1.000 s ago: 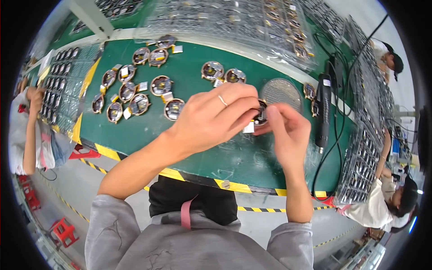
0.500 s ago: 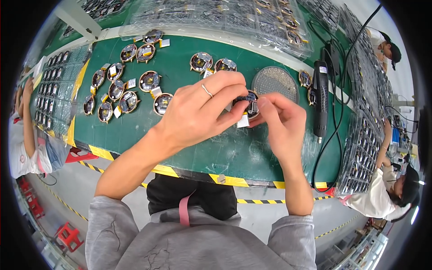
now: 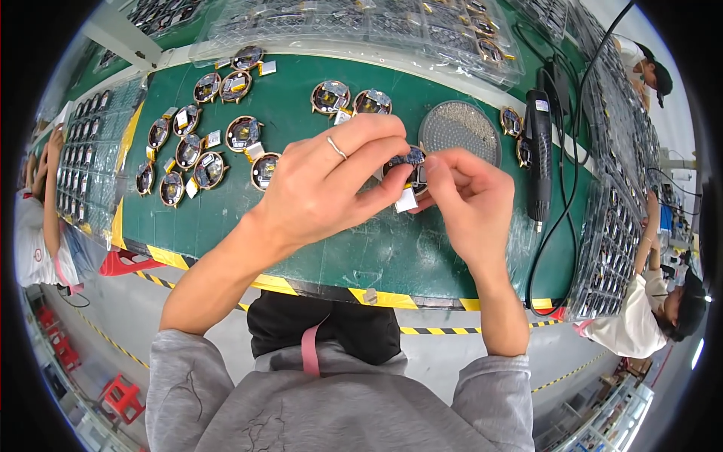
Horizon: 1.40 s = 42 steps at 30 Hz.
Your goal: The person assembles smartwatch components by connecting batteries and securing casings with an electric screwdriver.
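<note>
Over the green bench, my left hand [image 3: 320, 181], with a ring on one finger, pinches the left side of an opened round watch case [image 3: 416, 175]. My right hand [image 3: 473, 207] grips its right edge between thumb and fingers. The case's dark inner parts show between my fingertips; much of the rim is hidden. A small white battery [image 3: 407, 200] hangs from its near side. Just beyond my right hand lies a round grey dish [image 3: 452, 151] with many tiny metal pieces. Two opened watch cases, one of them here [image 3: 330, 98], lie beyond my left hand.
Several more opened watch cases [image 3: 243, 133] are spread over the bench's left part. A black electric screwdriver [image 3: 538, 166] and its cable lie at the right, beside two cases [image 3: 511, 122]. Clear plastic trays [image 3: 361, 30] stand at the back. People work at both sides.
The bench and its things have shifted slightly left in the picture. Both hands keep hold of the watch case, which is turned a little, its battery now tilted.
</note>
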Available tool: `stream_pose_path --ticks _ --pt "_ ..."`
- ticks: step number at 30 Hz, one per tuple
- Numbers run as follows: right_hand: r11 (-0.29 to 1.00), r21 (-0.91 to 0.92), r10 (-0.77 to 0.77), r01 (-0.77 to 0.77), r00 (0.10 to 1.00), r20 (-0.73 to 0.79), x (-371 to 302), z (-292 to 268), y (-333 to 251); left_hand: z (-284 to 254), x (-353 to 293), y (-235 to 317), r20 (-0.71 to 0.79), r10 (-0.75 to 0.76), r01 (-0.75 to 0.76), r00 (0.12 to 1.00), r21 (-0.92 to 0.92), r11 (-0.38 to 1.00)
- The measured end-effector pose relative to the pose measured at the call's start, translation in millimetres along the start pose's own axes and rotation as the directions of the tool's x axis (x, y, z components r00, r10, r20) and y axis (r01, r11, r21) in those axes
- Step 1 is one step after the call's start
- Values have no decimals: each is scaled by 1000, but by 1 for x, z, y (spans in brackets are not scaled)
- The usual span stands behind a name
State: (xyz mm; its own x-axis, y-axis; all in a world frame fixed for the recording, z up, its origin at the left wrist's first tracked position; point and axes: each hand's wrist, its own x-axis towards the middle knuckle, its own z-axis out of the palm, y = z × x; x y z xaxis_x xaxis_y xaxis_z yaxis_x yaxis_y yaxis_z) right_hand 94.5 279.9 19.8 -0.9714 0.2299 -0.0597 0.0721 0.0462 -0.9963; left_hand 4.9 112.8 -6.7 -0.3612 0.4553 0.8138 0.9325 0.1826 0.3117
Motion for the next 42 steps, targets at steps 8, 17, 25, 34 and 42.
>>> stream_pose_path --ticks 8,17,25,34,42 --pt "999 52 -9 9 1000 14 0 1 2 -5 3 -1 20 55 -55 998 -1 998" --pt "998 64 -12 10 999 37 0 0 1 -7 5 3 112 -38 48 993 -90 995" --pt "999 47 11 -14 998 58 1 -2 2 -8 5 3 213 -169 207 962 -167 964" --pt "981 -71 -172 179 981 95 -2 -5 7 -16 13 5 352 -485 594 800 -578 560" --pt "970 -91 -215 224 972 101 0 -8 6 -15 8 1 134 -189 219 973 -267 939"
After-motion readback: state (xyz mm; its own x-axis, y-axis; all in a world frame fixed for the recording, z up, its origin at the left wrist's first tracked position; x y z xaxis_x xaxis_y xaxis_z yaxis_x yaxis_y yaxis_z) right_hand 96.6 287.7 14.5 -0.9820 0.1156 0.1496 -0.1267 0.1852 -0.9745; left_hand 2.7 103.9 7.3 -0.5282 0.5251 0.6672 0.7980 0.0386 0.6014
